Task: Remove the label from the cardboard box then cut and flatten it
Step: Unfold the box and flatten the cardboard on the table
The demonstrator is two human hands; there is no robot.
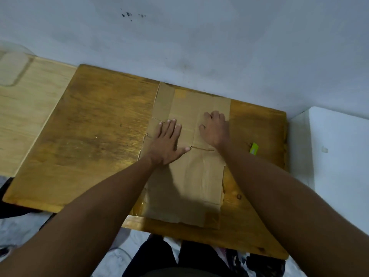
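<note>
Cardboard box [185, 176] is cut open and lying flat on the desk [89, 126], right of centre, far edge up against the wall [199, 37], near edge close to the desk's front edge. Creases and a slit across the middle are visible; a strip of brown tape runs along its far left part.

Left hand [165, 140]: grip spread, palm down, fingers extended, pressing flat on the cardboard left of the centre crease. Right hand [215, 128]: on the cardboard's right side near its edge, fingers curled under at the tips, knuckles up; not pinching anything I can see.

Desk is varnished orange-brown wood, glossy, with glare and scuffs. A paler wooden surface [26, 116] butts against it on the left, with a clear container [14, 66] at its far end, blurred. Small yellow-green object [254, 148] lies on the desk just right of the right forearm, apart from the cardboard; can't tell what it is.

Wall is grey-white, with dark specks [129, 15] high up. White block [339, 166] stands at the desk's right end. Light floor below the front edge.
</note>
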